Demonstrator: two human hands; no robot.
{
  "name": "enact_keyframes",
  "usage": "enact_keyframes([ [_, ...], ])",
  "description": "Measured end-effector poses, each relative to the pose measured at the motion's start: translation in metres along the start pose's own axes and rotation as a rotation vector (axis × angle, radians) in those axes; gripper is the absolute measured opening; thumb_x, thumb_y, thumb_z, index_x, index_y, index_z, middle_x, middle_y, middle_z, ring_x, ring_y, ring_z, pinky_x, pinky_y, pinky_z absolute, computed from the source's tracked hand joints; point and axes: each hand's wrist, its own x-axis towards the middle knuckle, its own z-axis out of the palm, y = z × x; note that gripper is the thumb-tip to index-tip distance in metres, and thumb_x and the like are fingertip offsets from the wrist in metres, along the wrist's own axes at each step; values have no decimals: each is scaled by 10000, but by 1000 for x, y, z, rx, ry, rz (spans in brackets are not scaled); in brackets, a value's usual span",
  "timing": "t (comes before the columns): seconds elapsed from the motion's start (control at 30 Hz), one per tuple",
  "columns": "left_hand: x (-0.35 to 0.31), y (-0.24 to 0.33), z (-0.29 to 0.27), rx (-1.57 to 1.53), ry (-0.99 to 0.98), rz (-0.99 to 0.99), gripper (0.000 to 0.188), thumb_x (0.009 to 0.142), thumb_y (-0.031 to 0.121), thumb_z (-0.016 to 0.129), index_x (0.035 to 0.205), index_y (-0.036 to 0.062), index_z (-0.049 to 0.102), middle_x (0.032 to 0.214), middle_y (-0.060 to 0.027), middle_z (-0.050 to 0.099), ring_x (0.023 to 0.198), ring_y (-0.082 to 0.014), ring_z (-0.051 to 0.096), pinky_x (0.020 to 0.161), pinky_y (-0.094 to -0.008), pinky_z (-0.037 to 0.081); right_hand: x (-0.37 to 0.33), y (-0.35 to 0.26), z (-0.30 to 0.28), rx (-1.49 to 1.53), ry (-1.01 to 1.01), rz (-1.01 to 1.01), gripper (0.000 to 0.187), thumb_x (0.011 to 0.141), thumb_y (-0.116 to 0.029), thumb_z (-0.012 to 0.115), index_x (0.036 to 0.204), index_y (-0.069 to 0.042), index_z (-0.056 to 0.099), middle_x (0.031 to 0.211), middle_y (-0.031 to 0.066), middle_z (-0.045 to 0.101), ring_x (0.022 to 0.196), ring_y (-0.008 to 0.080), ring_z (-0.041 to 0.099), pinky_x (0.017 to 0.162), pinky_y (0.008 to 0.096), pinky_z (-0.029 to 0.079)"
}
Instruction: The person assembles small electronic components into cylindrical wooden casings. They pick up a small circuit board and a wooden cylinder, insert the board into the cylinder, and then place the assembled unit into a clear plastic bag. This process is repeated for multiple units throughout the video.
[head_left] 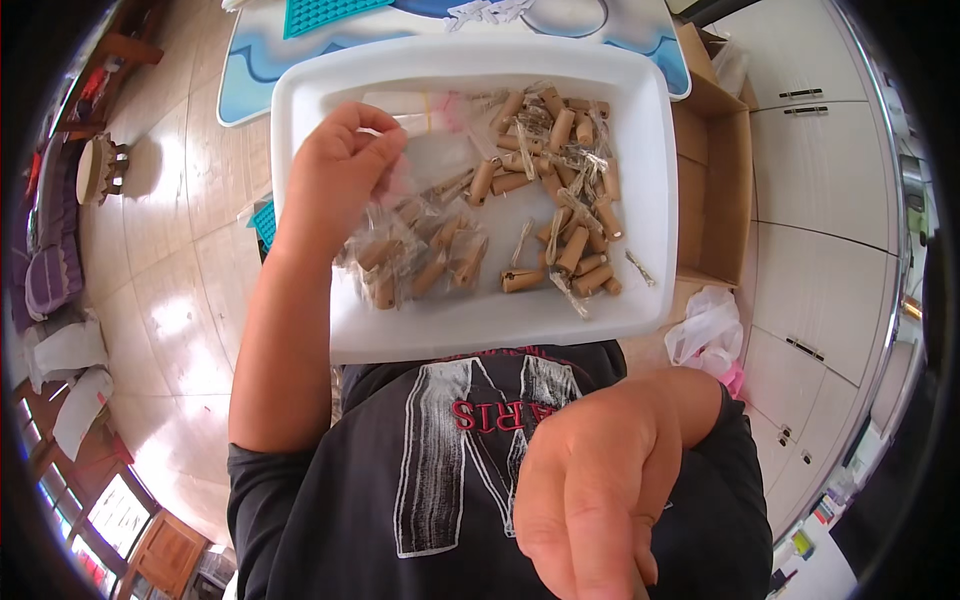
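My left hand (345,160) is over the left side of a white plastic tub (655,130), its fingers curled and the thumb against the forefinger. Clear film with a pink tint shows right beside those fingers; whether they grip it is hidden. Flat clear bags (415,105) with pinkish edges lie at the tub's back. Below the hand are bagged brown cork-like stoppers (430,270). Loose cork-like stoppers (573,250) with bundled thin wire fill the right side. My right hand (600,490) is raised close before my chest, fingers together, the tips cut off by the lower edge.
The tub rests on a blue and white patterned table (245,85). A teal grid mat (330,15) and white strips (488,12) lie beyond it. An open cardboard box (715,190) stands right, with a white plastic bag (705,325) nearer me. A stool (98,170) is left.
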Motion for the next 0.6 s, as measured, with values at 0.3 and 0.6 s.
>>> enact_keyframes([
  [0.3, -5, -20, 8, 289, 58, 94, 183, 796, 98, 614, 919, -37, 593, 733, -38, 601, 642, -90, 541, 604, -241, 447, -2, -2, 3, 43, 57, -106, 232, 803, 6, 640, 1004, 116, 599, 909, 196, 638, 770, 214, 640, 652, 254, 533],
  [0.6, -21, 3, 34, -46, 14, -77, 100, 831, 100, 632, 845, 8, 596, 674, -3, 585, 575, -45, 513, 514, -186, 410, -13, 1, 26, 193, 213, -46, 242, 772, 64, 644, 1004, 114, 600, 967, 232, 610, 816, 248, 643, 662, 274, 552],
])
